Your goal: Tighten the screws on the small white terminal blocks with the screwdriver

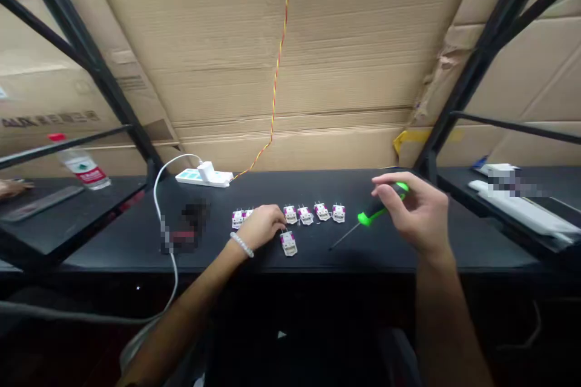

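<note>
My right hand (411, 208) is closed around a screwdriver (372, 211) with a black and green handle. Its thin shaft slants down to the left, the tip near the black tabletop. My left hand (262, 225), wearing a pale beaded bracelet (242, 244), has its fingers curled at the pin end of a small white and purple part (288, 244). That part lies nearer the front edge than a row of similar parts. To the right of my left hand are several of them (322, 212); others (238, 219) are partly behind it on the left.
A white power strip (186, 177) with a plugged-in adapter (207, 171) sits at the back left; its white cable (157, 199) hangs over the front edge. A twisted red-yellow wire (278, 66) rises along the cardboard. Black metal frames (472, 66) flank the table (363, 181). A bottle (86, 167) stands left.
</note>
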Motion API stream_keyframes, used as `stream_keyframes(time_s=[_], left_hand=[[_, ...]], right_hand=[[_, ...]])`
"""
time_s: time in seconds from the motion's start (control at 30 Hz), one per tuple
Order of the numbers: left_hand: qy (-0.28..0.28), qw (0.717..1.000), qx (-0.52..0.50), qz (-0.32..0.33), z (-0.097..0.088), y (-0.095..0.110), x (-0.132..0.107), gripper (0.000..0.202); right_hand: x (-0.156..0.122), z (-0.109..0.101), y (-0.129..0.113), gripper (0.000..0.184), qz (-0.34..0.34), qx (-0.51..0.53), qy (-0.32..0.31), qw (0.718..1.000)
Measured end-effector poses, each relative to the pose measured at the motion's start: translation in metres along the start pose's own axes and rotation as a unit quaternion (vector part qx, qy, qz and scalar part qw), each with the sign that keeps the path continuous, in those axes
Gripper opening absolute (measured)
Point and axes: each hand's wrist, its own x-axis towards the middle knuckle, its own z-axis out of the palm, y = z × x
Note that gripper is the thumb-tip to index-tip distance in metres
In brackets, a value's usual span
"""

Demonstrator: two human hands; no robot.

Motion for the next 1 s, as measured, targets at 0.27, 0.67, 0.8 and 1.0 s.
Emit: stream_keyframes(time_s=[0.27, 0.67, 0.8, 1.0], left_hand=[[-0.016, 1.0, 0.006, -0.002, -0.004, 0.0, -0.012, 0.019], [-0.04, 0.996, 0.059, 0.059, -0.004, -0.003, -0.03, 0.037], [-0.057, 0.99, 0.117, 0.055, -0.005, 0.0, -0.035, 0.04], [-0.105, 0.975, 0.17, 0.1, -0.013, -0.006, -0.033, 0.035]], right_hand=[[0.001, 0.0, 0.0, 0.018, -0.002, -0.009, 0.007, 1.0], [0.0, -0.001, 0.002, 0.018, -0.008, -0.007, -0.002, 1.0], [0.001, -0.001, 0.002, 0.017, -0.005, -0.007, -0.003, 1.0], [0.001, -0.001, 0.002, 0.018, -0.002, -0.001, -0.005, 1.0]])
